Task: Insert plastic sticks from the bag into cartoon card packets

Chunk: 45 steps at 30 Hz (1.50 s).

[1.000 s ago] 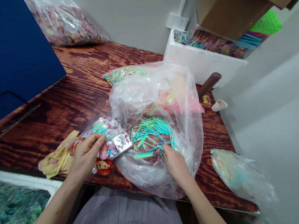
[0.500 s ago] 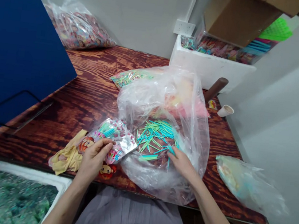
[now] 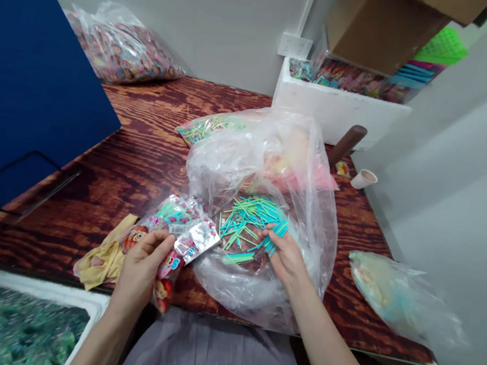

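Note:
My left hand [image 3: 143, 262] pinches a small printed packet [image 3: 168, 267] with a cartoon figure on it, held just above the table's front edge. Beside it on the table lies a heap of similar shiny printed packets [image 3: 192, 214], one with a silver back. My right hand [image 3: 288, 257] has its fingers closed on a few thin blue sticks [image 3: 272, 241]. Below and left of that hand, loose green and blue sticks [image 3: 251, 210] are spread in the mouth of a large clear plastic bag [image 3: 233, 292]. A yellow cloth [image 3: 112, 258] lies left of my left hand.
At the back stand a white foam box [image 3: 338, 108] and a cardboard box [image 3: 382, 36]. A paper cup [image 3: 364, 179] and a brown cylinder [image 3: 347, 145] are to the right. A blue panel [image 3: 35, 89] borders the left; a foam tub [image 3: 19, 281] sits front left.
My left hand has lifted a printed packet off the table edge. My right hand has risen slightly from the loose sticks and turned, with several blue sticks showing in its fingers.

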{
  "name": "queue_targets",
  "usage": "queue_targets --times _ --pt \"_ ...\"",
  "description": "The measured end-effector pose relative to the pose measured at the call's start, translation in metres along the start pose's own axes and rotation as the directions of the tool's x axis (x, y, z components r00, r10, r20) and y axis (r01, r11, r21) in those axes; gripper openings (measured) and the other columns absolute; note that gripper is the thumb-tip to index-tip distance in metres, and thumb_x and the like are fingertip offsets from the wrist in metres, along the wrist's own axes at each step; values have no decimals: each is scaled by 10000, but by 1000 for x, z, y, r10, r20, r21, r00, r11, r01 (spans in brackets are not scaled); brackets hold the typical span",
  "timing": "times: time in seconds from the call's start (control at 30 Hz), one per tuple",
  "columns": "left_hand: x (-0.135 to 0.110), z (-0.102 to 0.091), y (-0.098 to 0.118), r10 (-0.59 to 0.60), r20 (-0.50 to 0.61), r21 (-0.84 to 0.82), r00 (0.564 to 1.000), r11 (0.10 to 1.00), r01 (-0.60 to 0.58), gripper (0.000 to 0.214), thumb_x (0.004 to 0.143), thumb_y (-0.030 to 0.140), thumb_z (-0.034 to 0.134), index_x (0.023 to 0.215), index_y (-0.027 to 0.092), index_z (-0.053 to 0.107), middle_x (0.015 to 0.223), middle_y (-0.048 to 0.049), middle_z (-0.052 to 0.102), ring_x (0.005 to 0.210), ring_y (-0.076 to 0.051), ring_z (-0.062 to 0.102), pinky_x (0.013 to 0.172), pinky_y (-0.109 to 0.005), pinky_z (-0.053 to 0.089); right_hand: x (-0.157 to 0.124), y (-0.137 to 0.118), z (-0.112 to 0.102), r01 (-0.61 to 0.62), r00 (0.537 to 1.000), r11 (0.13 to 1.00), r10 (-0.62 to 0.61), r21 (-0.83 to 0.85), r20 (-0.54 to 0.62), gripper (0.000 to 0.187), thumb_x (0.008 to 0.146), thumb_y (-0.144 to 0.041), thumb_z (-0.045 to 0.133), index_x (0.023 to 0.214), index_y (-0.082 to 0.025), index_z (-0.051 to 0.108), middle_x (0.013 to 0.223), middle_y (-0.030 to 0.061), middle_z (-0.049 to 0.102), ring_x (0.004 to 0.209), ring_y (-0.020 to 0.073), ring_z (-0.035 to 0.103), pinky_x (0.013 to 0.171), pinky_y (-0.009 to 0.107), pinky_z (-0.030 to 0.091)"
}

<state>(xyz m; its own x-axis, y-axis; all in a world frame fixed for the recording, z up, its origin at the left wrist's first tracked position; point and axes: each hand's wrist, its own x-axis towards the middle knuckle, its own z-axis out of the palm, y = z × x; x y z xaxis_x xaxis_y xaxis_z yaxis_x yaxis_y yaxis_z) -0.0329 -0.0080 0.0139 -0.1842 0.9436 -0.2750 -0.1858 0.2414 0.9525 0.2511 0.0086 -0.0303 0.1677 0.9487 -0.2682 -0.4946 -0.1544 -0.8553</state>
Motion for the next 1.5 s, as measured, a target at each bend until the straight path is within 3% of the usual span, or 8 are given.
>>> queue_targets --times 0.13,0.23,0.33,0.47,0.6,0.7,0.83,1.5 --pt "1 -5 -8 136 -17 239 991 963 -128 336 763 514 715 814 183 691 691 16 655 621 -129 582 580 -215 456 11 13 6 203 977 920 -212 -337 9 210 792 -404 670 874 -221 607 826 12 689 851 201 635 874 360 483" --pt "1 -6 -9 198 36 362 980 911 -197 366 781 541 681 878 193 741 834 -35 737 796 -202 660 729 -278 517 14 27 1 263 961 766 -262 -587 88 187 845 -393 575 850 -214 624 840 21 672 860 209 612 876 358 460" --pt "2 -4 -8 221 75 378 972 896 -233 399 755 554 694 922 198 763 949 -68 766 925 -253 683 854 -347 530 13 35 -5 305 950 680 -271 -667 157 192 891 -370 512 884 -217 627 872 29 675 898 215 613 889 354 448" --pt "3 0 -7 197 48 379 979 903 -201 426 719 558 713 934 194 761 926 -74 774 911 -259 696 859 -374 544 8 33 -5 328 943 667 -272 -669 191 182 909 -351 503 894 -220 629 898 32 691 930 219 625 879 344 458" --pt "3 2 -9 163 -19 336 987 930 -147 425 682 537 748 923 187 741 848 -50 763 790 -219 695 737 -320 562 1 24 2 355 934 677 -287 -645 213 180 920 -346 522 892 -221 648 908 28 702 942 218 637 876 331 461" --pt "3 0 -14 183 -30 328 983 930 -163 368 698 515 750 879 195 750 871 -46 768 821 -210 696 772 -308 557 -7 17 7 391 920 668 -300 -633 252 178 933 -340 533 901 -228 669 948 34 707 969 218 639 900 328 449" --pt "2 -1 -17 207 -15 327 978 926 -191 345 719 493 743 907 205 769 919 -56 782 900 -237 712 881 -362 552 -16 10 12 413 910 670 -285 -617 301 208 958 -362 518 942 -239 684 978 42 691 963 217 631 895 328 447" --pt "-10 7 -21 221 117 359 968 899 -249 292 741 462 714 889 223 792 961 -65 780 949 -265 706 926 -407 538 -26 4 17 399 916 680 -273 -615 292 214 960 -372 521 947 -247 694 974 41 697 949 232 633 900 351 451"
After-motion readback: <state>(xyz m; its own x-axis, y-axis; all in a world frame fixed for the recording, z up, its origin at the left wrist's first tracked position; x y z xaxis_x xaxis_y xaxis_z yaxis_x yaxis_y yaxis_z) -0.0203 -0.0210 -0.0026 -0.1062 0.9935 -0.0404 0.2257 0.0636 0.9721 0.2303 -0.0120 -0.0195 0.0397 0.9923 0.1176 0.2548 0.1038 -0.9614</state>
